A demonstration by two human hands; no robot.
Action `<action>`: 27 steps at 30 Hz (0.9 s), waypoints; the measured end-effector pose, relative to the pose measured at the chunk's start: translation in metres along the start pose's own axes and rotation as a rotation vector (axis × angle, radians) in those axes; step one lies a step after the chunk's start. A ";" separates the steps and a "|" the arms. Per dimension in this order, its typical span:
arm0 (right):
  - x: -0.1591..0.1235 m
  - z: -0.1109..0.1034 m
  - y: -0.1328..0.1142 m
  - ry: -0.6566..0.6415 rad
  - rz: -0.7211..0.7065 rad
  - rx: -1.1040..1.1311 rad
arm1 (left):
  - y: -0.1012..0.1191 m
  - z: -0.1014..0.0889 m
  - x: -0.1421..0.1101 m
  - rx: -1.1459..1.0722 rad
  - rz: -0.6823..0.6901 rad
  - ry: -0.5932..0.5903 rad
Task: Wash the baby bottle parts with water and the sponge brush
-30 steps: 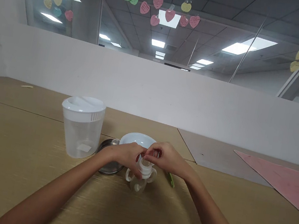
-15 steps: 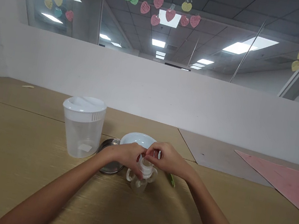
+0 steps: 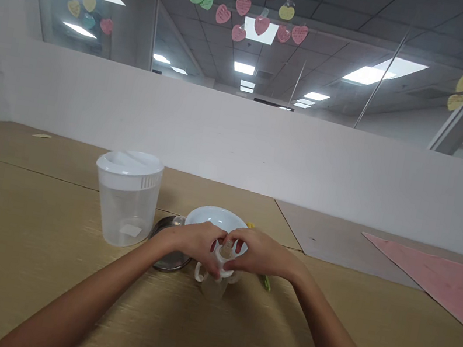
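Both bare hands meet at 12 o'clock from the person's chest, over a clear two-handled baby bottle (image 3: 213,286). The left hand (image 3: 197,245) and right hand (image 3: 264,256) have their fingers curled closed around its white screw collar (image 3: 222,265), gripping it from either side, with the amber teat (image 3: 226,249) poking up between them. Whether the bottle's base rests on the tan table (image 3: 33,193) is hard to tell. Around the bottle, a lidded plastic pitcher (image 3: 124,218) stands at 10 o'clock, a round steel lid (image 3: 167,251) lies at 9, a white bowl (image 3: 215,216) sits at 12, and a green utensil (image 3: 266,283) lies at 3. The likeliest trouble is twisting or pressing the collar off-square, which could cross its thread or pinch the teat. A slip could also tip the bottle against the steel lid.
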State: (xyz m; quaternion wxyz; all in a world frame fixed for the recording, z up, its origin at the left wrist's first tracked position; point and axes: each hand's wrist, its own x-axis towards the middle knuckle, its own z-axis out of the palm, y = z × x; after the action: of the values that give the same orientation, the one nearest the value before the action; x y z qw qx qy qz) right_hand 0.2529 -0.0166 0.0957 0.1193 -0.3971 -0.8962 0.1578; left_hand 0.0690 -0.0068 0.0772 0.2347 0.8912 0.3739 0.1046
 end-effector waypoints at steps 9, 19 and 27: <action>0.005 0.011 -0.003 -0.010 0.038 -0.088 | 0.007 -0.001 -0.004 0.086 -0.044 0.022; 0.012 0.021 -0.002 0.109 0.116 -0.305 | 0.005 0.002 -0.002 0.144 -0.002 0.036; 0.011 0.022 -0.005 0.043 0.180 -0.238 | 0.004 -0.001 -0.003 0.122 0.000 -0.021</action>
State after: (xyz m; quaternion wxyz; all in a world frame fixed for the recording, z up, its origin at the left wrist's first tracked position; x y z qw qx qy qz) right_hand 0.2350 -0.0161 0.0786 0.0759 -0.4905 -0.8666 0.0520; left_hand 0.0697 -0.0110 0.0803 0.1838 0.9049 0.3771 0.0720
